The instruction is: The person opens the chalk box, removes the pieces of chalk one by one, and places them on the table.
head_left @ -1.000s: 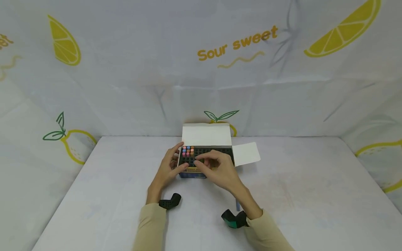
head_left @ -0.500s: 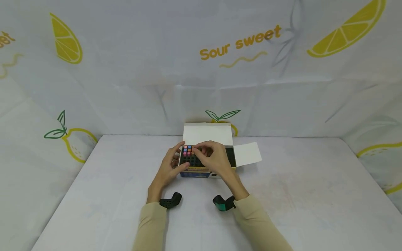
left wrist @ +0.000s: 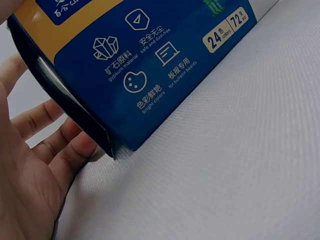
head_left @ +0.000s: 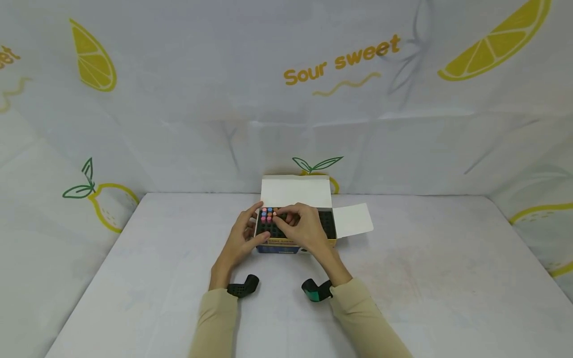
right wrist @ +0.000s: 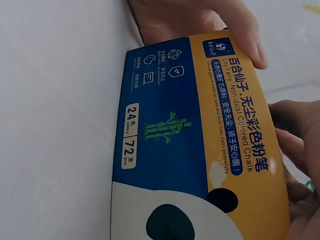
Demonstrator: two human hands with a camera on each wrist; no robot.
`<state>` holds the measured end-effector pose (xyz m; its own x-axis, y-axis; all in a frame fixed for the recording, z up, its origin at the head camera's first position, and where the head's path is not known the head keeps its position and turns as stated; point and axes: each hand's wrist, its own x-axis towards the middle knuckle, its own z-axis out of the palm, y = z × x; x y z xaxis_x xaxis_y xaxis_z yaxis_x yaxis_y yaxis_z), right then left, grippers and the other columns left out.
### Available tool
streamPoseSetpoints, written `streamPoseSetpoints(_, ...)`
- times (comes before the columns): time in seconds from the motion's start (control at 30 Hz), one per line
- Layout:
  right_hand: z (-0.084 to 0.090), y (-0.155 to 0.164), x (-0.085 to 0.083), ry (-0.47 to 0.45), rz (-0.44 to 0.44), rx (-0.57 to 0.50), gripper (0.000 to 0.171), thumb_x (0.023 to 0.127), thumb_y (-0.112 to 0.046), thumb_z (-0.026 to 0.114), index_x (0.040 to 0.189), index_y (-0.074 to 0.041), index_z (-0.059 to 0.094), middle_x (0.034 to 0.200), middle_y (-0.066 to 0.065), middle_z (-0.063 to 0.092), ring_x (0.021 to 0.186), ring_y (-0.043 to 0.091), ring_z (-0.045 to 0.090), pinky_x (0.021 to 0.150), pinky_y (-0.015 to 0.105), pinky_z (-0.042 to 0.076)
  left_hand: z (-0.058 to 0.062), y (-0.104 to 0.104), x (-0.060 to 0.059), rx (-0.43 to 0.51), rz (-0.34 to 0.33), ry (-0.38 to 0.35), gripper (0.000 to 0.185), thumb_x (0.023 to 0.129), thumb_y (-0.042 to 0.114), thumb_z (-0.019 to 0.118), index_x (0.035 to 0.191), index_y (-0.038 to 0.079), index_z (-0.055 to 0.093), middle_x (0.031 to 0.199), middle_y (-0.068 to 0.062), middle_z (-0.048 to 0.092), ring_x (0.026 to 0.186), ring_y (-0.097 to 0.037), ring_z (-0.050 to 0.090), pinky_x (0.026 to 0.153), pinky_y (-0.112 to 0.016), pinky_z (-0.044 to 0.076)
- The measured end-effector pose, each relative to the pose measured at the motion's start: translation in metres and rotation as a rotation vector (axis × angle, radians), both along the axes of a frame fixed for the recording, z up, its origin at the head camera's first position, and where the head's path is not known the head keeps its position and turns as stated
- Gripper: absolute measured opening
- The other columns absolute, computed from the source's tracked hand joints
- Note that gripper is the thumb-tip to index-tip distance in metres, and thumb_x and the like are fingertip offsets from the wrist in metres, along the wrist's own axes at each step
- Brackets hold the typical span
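A blue and yellow box of coloured chalk (head_left: 277, 249) stands with its lid up, its black slotted insert showing. Upright chalk sticks (head_left: 266, 214) in pink, blue and orange fill the insert's left back slots. At the box's left end, my left hand (head_left: 237, 243) holds on, thumb over the front top edge and fingers along the side; the left wrist view shows those fingers (left wrist: 47, 125) bent beside the end. Above the insert, my right hand (head_left: 304, 226) pinches a chalk stick (head_left: 274, 214) at the filled group's right side. Fingers hide most of that stick.
The white lid (head_left: 295, 192) rises behind the box, and a white side flap (head_left: 353, 221) sticks out to the right. A white cloth covers the table (head_left: 403, 278). Behind it hangs a lemon-printed cloth (head_left: 201, 99).
My right hand has moved back and left, from the nearer slots to the right edge of the filled group. The left hand keeps its hold on the box.
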<state>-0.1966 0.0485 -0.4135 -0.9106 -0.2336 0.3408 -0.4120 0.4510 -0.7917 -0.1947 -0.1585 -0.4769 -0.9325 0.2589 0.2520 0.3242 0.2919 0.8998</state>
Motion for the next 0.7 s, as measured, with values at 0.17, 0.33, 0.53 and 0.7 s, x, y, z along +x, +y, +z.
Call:
streamPoseSetpoints(0.17,-0.0004,-0.0013,0.0004,0.014,-0.018,0.032,0.014,0.087,-0.011,0.08,0.096,-0.001,0.081,0.074,0.01,0.065,0.065,0.012,0.056,0.061,0.019,0.046,0.0004,-0.0003,0.0007,-0.017,0.005,0.01,0.076,0.09,0.033,0.071,0.159,0.023,0.038,0.129,-0.019,0.047,0.094,-0.022,0.054,0.076,-0.024,0.05)
streamPoseSetpoints(0.33,-0.0015,-0.0037,0.0008,0.018,-0.036,0.07,0.012,0.086,-0.011,0.081,0.091,0.0,0.082,0.073,0.01,0.066,0.065,0.012,0.057,0.061,0.019,0.047,0.0006,0.0,0.0014,-0.026,0.006,0.018,0.076,0.09,0.034,0.07,0.159,0.023,0.038,0.129,-0.019,0.048,0.093,-0.021,0.054,0.075,-0.024,0.05)
streamPoseSetpoints(0.53,0.0006,-0.0072,0.0027,0.015,-0.06,0.124,0.013,0.085,-0.011,0.083,0.09,0.001,0.082,0.075,0.01,0.065,0.066,0.012,0.056,0.061,0.019,0.047,0.0015,0.0002,0.0019,-0.019,0.001,0.021,0.076,0.091,0.036,0.07,0.159,0.023,0.038,0.13,-0.019,0.048,0.094,-0.021,0.055,0.075,-0.024,0.051)
streamPoseSetpoints(0.7,0.0,-0.0101,0.0038,0.066,-0.07,0.127,0.011,0.085,-0.008,0.082,0.089,0.002,0.081,0.074,0.01,0.064,0.064,0.011,0.055,0.059,0.018,0.045,0.001,-0.0004,0.0007,-0.019,0.001,0.024,0.076,0.091,0.035,0.071,0.159,0.023,0.038,0.129,-0.02,0.048,0.093,-0.021,0.055,0.075,-0.024,0.052)
